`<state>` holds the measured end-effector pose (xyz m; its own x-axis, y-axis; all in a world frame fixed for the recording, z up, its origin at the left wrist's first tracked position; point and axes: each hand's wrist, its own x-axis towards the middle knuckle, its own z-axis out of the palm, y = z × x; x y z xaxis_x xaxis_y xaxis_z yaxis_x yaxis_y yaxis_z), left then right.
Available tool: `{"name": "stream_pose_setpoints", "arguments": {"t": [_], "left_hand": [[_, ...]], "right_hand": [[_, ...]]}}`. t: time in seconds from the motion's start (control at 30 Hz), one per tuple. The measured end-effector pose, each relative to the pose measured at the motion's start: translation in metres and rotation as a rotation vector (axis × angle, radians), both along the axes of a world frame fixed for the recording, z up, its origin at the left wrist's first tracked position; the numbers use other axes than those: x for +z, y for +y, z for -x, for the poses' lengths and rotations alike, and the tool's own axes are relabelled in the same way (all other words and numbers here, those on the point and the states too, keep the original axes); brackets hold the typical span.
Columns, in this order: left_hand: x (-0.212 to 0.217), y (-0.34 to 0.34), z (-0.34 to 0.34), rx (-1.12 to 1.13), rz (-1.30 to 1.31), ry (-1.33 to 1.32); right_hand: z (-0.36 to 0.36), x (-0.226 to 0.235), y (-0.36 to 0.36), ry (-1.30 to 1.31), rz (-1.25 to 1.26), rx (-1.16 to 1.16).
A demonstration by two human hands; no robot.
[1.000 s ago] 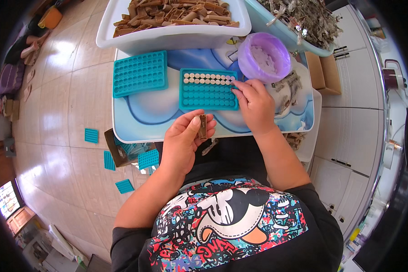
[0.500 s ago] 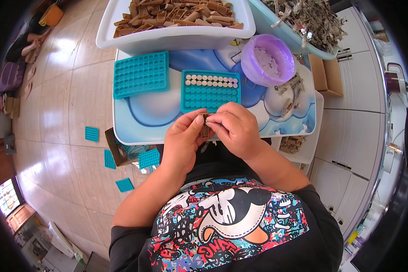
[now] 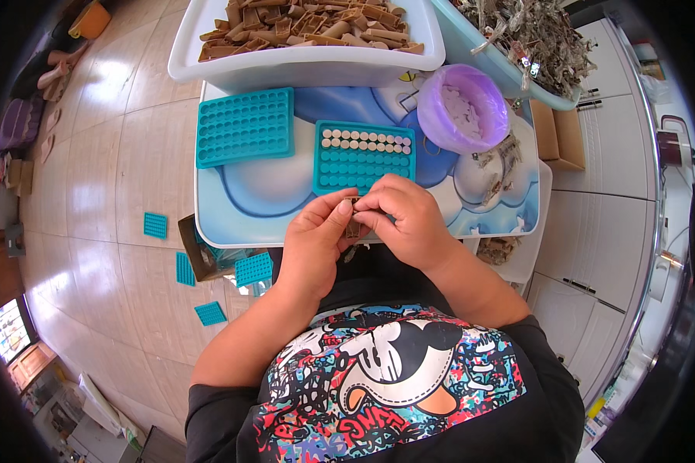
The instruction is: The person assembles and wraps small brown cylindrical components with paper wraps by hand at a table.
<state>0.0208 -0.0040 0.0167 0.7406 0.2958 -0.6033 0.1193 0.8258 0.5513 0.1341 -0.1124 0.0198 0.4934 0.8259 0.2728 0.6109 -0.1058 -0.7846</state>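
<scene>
A narrow brown plastic casing (image 3: 353, 230), elongated and seemingly hollow along its face, is held upright just past the near edge of the bench (image 3: 266, 197), in front of the person's body. The left hand (image 3: 315, 230) is curled around its side with the thumb pressed on it; the right hand (image 3: 406, 220) has thumb and fingertips pinched together at its upper end. Fingers cover much of the casing, so I cannot tell whether the right fingertips also grip a smaller piece.

The right hand's knuckles overlap the near edge of a teal well tray (image 3: 364, 168), whose two far rows hold white discs (image 3: 364, 139), about ten per row. One larger-looking teal tray (image 3: 245, 127) lies to its left. Behind stand one white bin (image 3: 309, 68) heaped with brown casings (image 3: 309, 23), too many to count, and one pale blue tub (image 3: 506, 69) of tangled grey-brown parts (image 3: 537, 42). One purple-lined bowl (image 3: 493, 131) with white pieces (image 3: 462, 112) sits right of the disc tray, a loose grey-brown cluster (image 3: 502, 166) beside it. Three small teal trays (image 3: 155, 225) lie on the floor; another rests at an open cardboard box (image 3: 193, 251).
</scene>
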Motion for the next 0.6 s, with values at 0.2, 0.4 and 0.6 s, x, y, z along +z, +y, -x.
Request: {"name": "stream_pose_setpoints", "arguments": {"t": [0.2,0.4,0.6], "left_hand": [[0.001,0.000,0.001,-0.003,-0.004,-0.011],[0.002,0.001,-0.001,-0.007,0.000,-0.008],[0.005,0.000,-0.003,-0.021,-0.041,0.022]], "right_hand": [[0.005,0.001,0.001,-0.049,0.027,-0.069],[-0.013,0.003,-0.002,-0.108,-0.023,-0.046],[-0.046,-0.015,0.007,-0.530,0.079,-0.340]]}}
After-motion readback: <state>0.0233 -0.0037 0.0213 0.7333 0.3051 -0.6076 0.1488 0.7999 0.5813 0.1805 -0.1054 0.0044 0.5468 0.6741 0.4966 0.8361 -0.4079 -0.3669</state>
